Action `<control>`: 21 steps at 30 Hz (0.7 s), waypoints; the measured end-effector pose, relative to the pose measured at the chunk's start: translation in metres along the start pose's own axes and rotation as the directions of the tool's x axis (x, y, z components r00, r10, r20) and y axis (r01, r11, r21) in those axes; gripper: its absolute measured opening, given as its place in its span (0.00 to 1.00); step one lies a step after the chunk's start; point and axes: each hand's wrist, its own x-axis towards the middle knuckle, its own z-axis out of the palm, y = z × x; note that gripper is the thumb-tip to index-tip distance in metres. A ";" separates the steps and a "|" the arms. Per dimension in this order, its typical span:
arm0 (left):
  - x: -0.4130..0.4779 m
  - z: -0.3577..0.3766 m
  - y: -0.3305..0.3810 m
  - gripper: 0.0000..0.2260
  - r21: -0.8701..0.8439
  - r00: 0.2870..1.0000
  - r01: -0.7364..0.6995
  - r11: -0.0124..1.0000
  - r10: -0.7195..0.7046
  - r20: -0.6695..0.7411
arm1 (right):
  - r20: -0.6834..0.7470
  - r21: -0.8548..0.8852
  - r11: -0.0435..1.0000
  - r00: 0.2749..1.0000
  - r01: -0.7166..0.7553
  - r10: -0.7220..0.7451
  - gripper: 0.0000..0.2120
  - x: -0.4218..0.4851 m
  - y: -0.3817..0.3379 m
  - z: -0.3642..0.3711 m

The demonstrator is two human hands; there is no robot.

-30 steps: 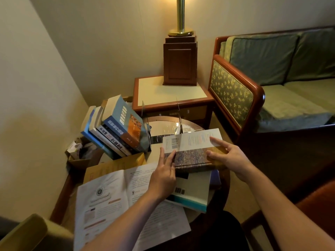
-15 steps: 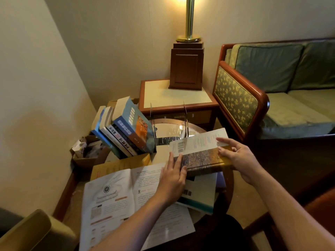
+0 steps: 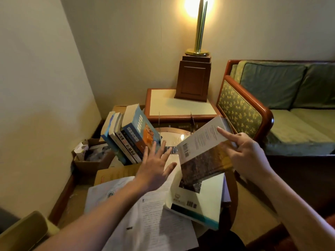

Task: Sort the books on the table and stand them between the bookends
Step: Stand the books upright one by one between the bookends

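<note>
A: Fingers (image 3: 223, 133) of ur right hand (image 3: 248, 156) – state?
B: Clamped on the lifted book (image 3: 201, 151). Index lies straight across its pale back cover, the rest curl at the right edge. Thumb's hidden behind, cnt tell where it sits.
A: Where's that book exactly?
B: Up off the worktop (image 3: 174, 137), tilted, barcode corner toward ur left hand (image 3: 154, 167), top corner near the right bookend (image 3: 192, 122). It hangs over the teal-edged book (image 3: 199, 205), which lies flat at the worktop's near-right edge.
A: Left-hand digits?
B: Spread wide & straight, palm down, holding nothing. Tips are just beside the leaning books (image 3: 130, 138); touching or not, cnt tell.
A: Those books – between the bookends?
B: No. 4 or so, spines toward u, tops tipped left, standing just left of the left bookend (image 3: 159, 124). Btw the two clear plates u see the glass top.
A: Other stuff?
B: Open booklet (image 3: 145, 211) under ur left forearm, yellow envelope (image 3: 112, 175) beyond it, cardboard box (image 3: 90, 160) on the floor at left. Lit lamp (image 3: 198, 33) behind, sofa (image 3: 290, 115) at right.
</note>
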 end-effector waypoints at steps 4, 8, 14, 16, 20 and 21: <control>0.015 -0.044 -0.057 0.31 0.076 0.986 0.049 0.996 -0.036 -0.161 | -0.013 -0.212 0.975 0.998 0.062 -0.067 0.23 0.010 -0.023 -0.003; 0.030 -0.074 -0.096 0.32 0.115 0.968 0.145 0.983 -0.117 -0.222 | 0.059 -0.248 0.969 0.998 0.012 0.003 0.22 0.015 -0.032 0.002; 0.067 -0.102 -0.145 0.36 0.050 0.923 0.383 0.922 -0.384 0.013 | 0.249 -0.364 0.931 0.961 -0.020 0.118 0.19 0.033 -0.053 0.015; 0.077 -0.104 -0.150 0.39 0.016 0.913 0.388 0.921 -0.387 0.130 | 0.301 -0.419 0.908 0.944 0.003 0.136 0.17 0.041 -0.061 0.021; 0.085 -0.098 -0.144 0.45 0.041 0.899 0.413 0.910 -0.415 0.137 | 0.386 -0.449 0.894 0.905 0.015 0.179 0.20 0.050 -0.067 0.028; 0.086 -0.096 -0.142 0.44 0.042 0.901 0.414 0.909 -0.416 0.125 | 0.407 -0.443 0.896 0.893 0.012 0.189 0.22 0.051 -0.069 0.029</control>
